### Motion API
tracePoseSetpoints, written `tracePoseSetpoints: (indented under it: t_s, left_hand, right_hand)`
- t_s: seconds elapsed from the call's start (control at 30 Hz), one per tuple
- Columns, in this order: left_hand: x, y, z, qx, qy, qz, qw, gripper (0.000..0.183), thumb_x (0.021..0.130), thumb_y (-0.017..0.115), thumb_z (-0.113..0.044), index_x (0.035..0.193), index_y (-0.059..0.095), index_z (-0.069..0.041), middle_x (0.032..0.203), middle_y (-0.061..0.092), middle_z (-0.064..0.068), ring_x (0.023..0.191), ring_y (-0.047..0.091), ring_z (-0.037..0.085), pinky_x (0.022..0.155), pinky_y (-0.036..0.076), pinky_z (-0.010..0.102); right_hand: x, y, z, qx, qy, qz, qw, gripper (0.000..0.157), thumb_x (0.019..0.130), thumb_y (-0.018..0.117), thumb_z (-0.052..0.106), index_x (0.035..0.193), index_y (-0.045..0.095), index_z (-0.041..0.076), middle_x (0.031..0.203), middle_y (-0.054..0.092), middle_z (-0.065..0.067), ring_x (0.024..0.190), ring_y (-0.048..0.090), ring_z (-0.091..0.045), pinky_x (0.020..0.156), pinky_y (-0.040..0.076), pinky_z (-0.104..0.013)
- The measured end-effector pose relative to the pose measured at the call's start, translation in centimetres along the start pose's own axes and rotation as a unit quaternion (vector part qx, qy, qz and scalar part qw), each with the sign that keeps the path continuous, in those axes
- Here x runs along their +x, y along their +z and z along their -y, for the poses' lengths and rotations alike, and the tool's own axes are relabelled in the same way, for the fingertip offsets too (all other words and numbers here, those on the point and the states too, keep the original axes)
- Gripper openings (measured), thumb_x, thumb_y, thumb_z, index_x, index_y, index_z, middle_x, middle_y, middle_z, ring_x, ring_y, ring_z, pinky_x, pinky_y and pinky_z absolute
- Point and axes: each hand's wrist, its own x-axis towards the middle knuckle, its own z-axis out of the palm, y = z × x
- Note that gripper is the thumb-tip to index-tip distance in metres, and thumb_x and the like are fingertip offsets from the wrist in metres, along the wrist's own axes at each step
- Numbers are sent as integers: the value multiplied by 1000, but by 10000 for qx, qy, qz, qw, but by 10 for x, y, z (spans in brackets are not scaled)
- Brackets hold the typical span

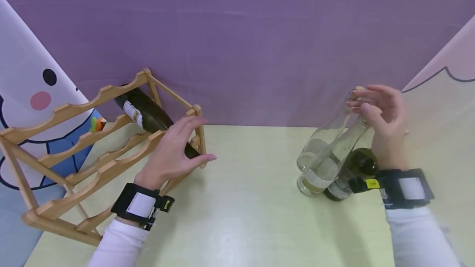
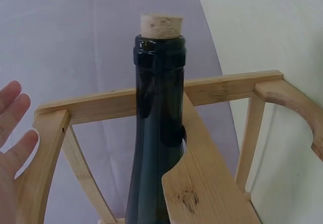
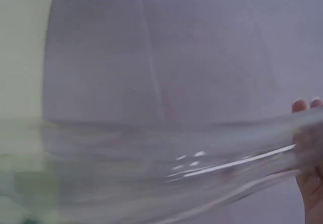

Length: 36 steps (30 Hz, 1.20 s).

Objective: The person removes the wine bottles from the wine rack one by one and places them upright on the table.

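A green corked wine bottle lies in the wooden rack; its neck and cork fill the middle of the left wrist view. Beside that neck my left hand is spread, thumb apart from fingers, and the left wrist view shows fingertips clear of the glass. At the right, my right hand is at the necks of two clear glass bottles, the nearer and the farther. Its thumb and fingers stand apart there; contact is hard to make out.
A dark green bottle stands close behind the clear ones, partly hidden by the right wrist strap. The pale table spans between rack and bottles. A purple backdrop rises behind them.
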Motion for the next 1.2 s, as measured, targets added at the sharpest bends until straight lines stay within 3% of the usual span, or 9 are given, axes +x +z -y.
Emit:
tracePoseSetpoints:
  t_s: [0.17, 0.27, 0.4, 0.5, 0.63, 0.77, 0.97, 1.07, 1.2]
  left_hand:
    - [-2, 2, 0, 78, 98, -39, 9999, 92, 77, 56, -73, 135, 50, -2, 136, 54, 22, 129, 45, 36, 104, 42, 60]
    - [-4, 3, -1, 109, 175, -71, 9998, 91, 77, 53, -74, 133, 51, -2, 134, 56, 20, 127, 47, 35, 103, 44, 58]
    - [-6, 7, 0, 96, 229, -64, 9997, 85, 75, 69, -63, 131, 53, -2, 131, 56, 19, 124, 49, 32, 102, 46, 55]
    - [-10, 11, 2, 32, 179, 17, 9998, 82, 73, 75, -55, 131, 52, -2, 132, 55, 18, 124, 49, 31, 101, 47, 53]
    - [-15, 14, 4, 21, 49, 162, 9999, 79, 73, 75, -53, 131, 53, -4, 133, 55, 16, 123, 49, 30, 99, 49, 52]
    - [-18, 16, 6, 66, 1, 236, 9997, 77, 73, 76, -52, 129, 54, -4, 132, 56, 16, 122, 50, 29, 100, 48, 52]
    - [-22, 19, 10, 57, 164, 133, 9998, 78, 73, 74, -54, 128, 55, -3, 131, 57, 17, 121, 51, 29, 99, 49, 51]
    - [-22, 21, 11, 77, 287, 72, 9995, 78, 76, 70, -59, 126, 56, -2, 129, 58, 18, 120, 52, 30, 98, 49, 51]
    - [-26, 21, 14, 222, 277, 108, 9993, 79, 76, 66, -64, 124, 58, -2, 126, 61, 18, 117, 54, 32, 97, 49, 52]
  right_hand:
    - [13, 17, 21, -1075, -676, 42, 9919, 38, 78, 58, -12, 116, 58, -12, 107, 75, -13, 92, 69, -24, 84, 54, -22]
    - [18, 35, 31, -2248, -1046, 285, 9684, 39, 76, 62, -8, 115, 61, -11, 108, 75, -6, 94, 68, -18, 84, 51, -19]
    - [27, 73, 38, -3695, -1472, 1523, 9048, 43, 74, 68, 2, 116, 62, -10, 110, 73, -13, 98, 65, -18, 86, 49, -21]
    - [35, 105, 37, -4011, -1539, 2676, 8625, 51, 75, 71, 9, 122, 60, -6, 116, 69, -21, 101, 63, -26, 90, 51, -37]
    - [42, 143, 22, -3924, -1316, 3673, 8330, 61, 78, 74, 14, 134, 52, 1, 131, 62, -18, 109, 60, -27, 91, 53, -48]
    - [45, 175, -8, -3998, -832, 4323, 8040, 70, 83, 70, 21, 145, 41, 8, 147, 50, -13, 126, 51, -24, 92, 55, -43]
    - [37, 217, -59, -4508, -32, 5102, 7324, 82, 87, 65, 28, 155, 19, 18, 163, 20, -8, 137, 40, -26, 56, 53, -27]
    - [30, 231, -80, -4725, 51, 5335, 7015, 86, 90, 64, 31, 157, 11, 18, 165, 8, -9, 141, 33, -27, 57, 52, -26]
    - [20, 245, -99, -4918, 55, 5522, 6732, 84, 94, 60, 35, 157, 7, 18, 166, 0, -9, 148, 16, -24, 66, 56, -28]
